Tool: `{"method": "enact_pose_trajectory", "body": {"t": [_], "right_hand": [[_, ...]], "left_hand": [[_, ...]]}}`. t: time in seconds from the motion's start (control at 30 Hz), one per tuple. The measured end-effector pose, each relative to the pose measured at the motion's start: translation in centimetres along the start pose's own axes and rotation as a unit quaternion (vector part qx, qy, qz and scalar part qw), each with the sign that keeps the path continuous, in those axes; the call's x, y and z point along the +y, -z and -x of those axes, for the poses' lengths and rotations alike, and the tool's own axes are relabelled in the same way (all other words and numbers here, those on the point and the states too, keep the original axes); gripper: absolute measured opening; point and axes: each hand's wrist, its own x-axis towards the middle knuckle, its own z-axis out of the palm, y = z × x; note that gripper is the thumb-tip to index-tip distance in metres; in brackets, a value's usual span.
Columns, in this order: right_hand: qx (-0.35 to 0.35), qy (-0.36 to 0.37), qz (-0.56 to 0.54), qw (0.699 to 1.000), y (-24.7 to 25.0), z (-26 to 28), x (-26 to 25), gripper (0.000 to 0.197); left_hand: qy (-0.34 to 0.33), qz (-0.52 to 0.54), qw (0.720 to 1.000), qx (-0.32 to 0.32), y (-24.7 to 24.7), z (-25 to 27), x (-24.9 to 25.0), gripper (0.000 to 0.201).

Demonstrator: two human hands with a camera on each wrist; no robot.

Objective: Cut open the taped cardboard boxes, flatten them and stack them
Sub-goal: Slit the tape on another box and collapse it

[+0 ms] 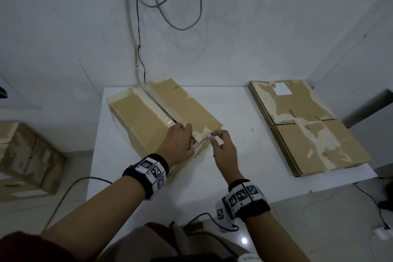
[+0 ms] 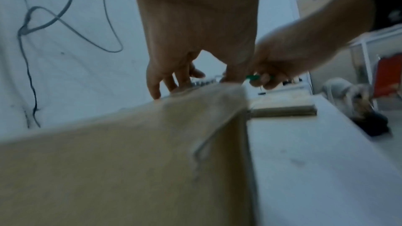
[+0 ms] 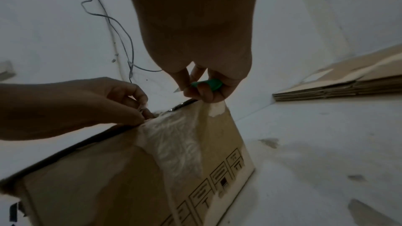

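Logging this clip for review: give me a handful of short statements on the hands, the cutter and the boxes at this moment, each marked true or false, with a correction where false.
1. The right hand pinches a small green cutter. True.
2. The left hand lies flat on the table, away from the box. False: it rests on the near end of the cardboard box, fingers at the seam.
3. The stack of flattened boxes lies on the table to the right of the upright box. True.
4. The box on the table is already flattened. False: it stands as a full box.
5. The cutter's blade is retracted. False: a pointed tip shows in the right wrist view.
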Motion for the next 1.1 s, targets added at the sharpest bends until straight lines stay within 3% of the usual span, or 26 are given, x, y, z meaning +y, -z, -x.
{"method": "enact_pose_trajectory", "body": {"t": [0.07,0.17,0.4,0.57,0.8,1.1], "right_hand": [[0.004,-0.008,-0.011,1.000,-0.1,0.4,-0.1,0.003],[0.002,0.009,-0.014,1.000,0.1,1.1,-0.1,0.002],[-0.056,0.105,0.091,0.989,-0.5,2.6,1.3,0.003],[-0.061,0.116,0.171,0.976,-0.9,2.6,0.9,0.006],[-0.077,0.108,0.152,0.979,-1.1,2.4,0.1,0.003],[-0.029,0.097,0.172,0.980,-2.6,2.8,0.1,0.027]], "left_hand": [[0.090,0.149,0.984,0.029,0.0,-0.2,0.4,0.030],[0.216,0.339,0.914,0.053,0.4,-0.8,0.1,0.036],[0.258,0.436,0.851,0.135,-1.0,-0.2,-0.1,0.042],[0.261,0.473,0.828,0.152,-0.7,-0.5,-0.1,0.047],[0.247,0.503,0.816,0.141,-0.4,-0.5,-0.3,0.047],[0.235,0.520,0.809,0.142,-0.7,-0.4,-0.8,0.045]]}}
